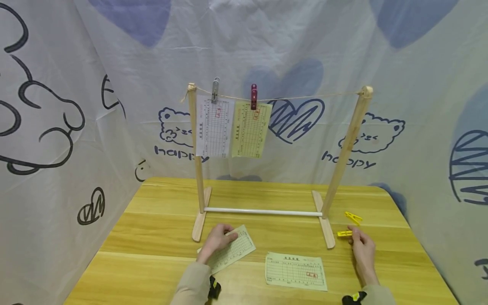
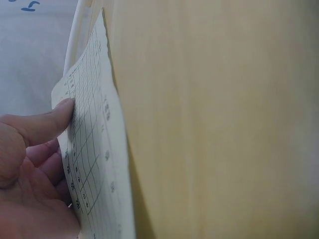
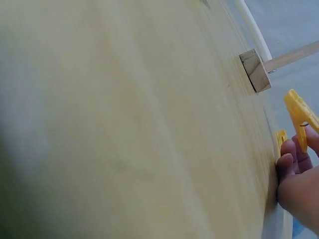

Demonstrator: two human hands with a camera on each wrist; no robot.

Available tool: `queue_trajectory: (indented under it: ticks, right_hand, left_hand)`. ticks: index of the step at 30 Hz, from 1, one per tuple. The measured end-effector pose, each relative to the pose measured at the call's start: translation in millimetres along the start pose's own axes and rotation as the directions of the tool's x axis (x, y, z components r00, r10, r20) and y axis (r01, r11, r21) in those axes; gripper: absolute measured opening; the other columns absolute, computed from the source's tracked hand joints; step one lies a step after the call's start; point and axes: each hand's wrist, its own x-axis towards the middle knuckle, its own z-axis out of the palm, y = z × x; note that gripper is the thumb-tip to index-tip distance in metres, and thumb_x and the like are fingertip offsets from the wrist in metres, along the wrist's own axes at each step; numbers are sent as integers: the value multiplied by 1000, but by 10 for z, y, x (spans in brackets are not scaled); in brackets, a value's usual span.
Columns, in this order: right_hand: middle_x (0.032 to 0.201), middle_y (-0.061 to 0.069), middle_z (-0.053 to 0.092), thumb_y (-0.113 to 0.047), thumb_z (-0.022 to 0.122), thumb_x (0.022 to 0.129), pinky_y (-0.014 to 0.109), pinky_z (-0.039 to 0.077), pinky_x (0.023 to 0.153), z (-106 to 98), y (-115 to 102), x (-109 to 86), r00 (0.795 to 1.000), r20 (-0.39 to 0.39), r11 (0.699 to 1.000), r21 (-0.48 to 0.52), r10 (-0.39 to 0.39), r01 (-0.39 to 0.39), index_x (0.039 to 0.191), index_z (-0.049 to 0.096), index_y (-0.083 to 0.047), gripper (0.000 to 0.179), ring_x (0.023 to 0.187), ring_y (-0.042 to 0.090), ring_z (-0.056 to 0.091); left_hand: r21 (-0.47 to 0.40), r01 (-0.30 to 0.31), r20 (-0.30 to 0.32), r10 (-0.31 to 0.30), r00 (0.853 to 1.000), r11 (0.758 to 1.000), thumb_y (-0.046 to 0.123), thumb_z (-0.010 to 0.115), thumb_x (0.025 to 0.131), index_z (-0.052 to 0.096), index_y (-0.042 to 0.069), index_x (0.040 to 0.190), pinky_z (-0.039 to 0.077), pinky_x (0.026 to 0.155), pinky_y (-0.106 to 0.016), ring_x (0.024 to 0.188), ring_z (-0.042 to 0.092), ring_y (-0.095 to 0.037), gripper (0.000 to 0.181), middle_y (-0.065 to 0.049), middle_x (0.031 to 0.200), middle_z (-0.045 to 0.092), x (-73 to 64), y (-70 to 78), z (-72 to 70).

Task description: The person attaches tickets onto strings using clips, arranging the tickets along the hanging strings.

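Observation:
My left hand pinches a pale green printed form by its upper edge, thumb on the printed face. In the left wrist view that form stands tilted just off the wood. At the right, my right hand holds a yellow clothespin between thumb and fingers; the right wrist view shows this clothespin close up. Another yellow clothespin lies on the table just beyond the hand. Between the hands a second green form lies flat, with red stamps on it.
A wooden stand with a white crossbar carries a string. From it hang a white form under a grey clothespin and a yellow-green form under a dark red clothespin. Behind hangs a patterned cloth.

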Motion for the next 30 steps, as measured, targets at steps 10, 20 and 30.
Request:
queue_trajectory:
  ticks: [10,20,30]
  right_hand:
    - [94,-3,71,-6,67,94,19,59,75,-39,-112,7,957,129,583,769,260,-262,100,75,-9,11,84,7,67]
    - [105,-2,71,-20,64,97,24,54,97,-140,-171,-42,893,380,350,825,239,-445,128,62,-19,31,105,8,64]
    - [113,0,67,-13,62,97,23,53,98,-92,-224,-81,917,363,255,882,166,-396,121,67,-13,24,105,11,63]
  left_hand:
    - [17,-7,-37,8,999,1000,14,70,93,72,-1,96,47,70,-27,80,57,-15,15,-13,95,72,27,-2,47]
    - [-21,-8,-56,6,998,1000,11,68,95,73,-2,100,44,64,-23,74,54,-13,14,-12,90,72,14,28,54]
    - [-93,-49,-127,37,991,994,15,67,96,72,-3,101,48,68,-24,78,58,-12,19,-15,93,74,22,68,46]
